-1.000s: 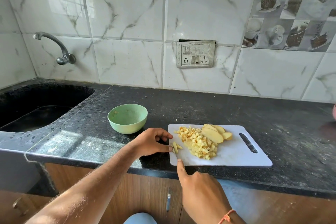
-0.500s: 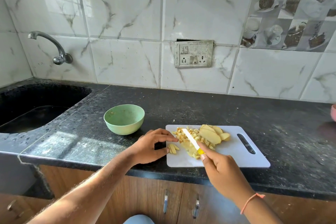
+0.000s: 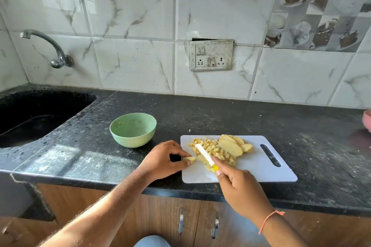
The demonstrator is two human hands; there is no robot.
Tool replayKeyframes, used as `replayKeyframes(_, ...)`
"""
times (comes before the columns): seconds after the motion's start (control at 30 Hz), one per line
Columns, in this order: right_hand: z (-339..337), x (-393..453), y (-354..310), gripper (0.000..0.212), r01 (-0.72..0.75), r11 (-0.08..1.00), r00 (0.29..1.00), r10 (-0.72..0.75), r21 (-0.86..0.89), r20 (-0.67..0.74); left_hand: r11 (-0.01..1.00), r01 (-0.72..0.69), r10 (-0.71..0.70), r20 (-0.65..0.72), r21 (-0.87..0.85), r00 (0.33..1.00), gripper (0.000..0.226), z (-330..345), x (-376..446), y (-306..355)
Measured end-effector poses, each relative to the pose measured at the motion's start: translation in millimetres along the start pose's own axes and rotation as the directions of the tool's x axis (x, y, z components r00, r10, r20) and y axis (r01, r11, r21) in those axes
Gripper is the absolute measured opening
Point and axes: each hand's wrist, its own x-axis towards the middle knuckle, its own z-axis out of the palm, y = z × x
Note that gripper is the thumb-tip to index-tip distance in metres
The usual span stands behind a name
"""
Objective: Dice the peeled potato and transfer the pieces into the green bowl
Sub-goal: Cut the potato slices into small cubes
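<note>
Pinching a potato strip (image 3: 189, 159), the left hand (image 3: 160, 161) sits close to the knife (image 3: 204, 154) gripped by the right hand (image 3: 240, 190). A slip could nick fingertips or scatter dice off the board (image 3: 261, 172)

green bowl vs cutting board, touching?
Apart. The head view shows a strip of bare black counter between the green bowl and the left edge of the cutting board.

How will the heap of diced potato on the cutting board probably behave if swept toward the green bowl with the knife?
The diced potato is many small loose cubes, so it will likely scatter rather than slide as one mass. The freshly cut faces probably stick, so some may cling to the knife. The cutting board looks smooth, so cubes should slide easily.
</note>
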Motion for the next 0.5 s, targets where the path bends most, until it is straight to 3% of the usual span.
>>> replayKeyframes(0.07,1.0,-3.5,-7.7,0.05,0.018,0.99,1.0,-0.016,-0.139,0.014,1.0,0.023,-0.023,-0.016,-0.011,1.0,0.016,0.7,-1.2,3.4)
replayKeyframes(0.27,2.3,-10.6,-24.0,0.053,-0.019,0.951,0.998,0.035,-0.309,0.047,0.998,0.053,-0.054,-0.024,-0.028,0.998,0.016,-1.9,-3.4,3.8)
replayKeyframes(0.5,3.4,-9.7,-39.4,0.054,0.006,0.927,0.995,0.031,-0.374,0.094,0.998,0.054,-0.055,-0.052,-0.033,0.997,0.013,-3.9,-5.8,7.0)
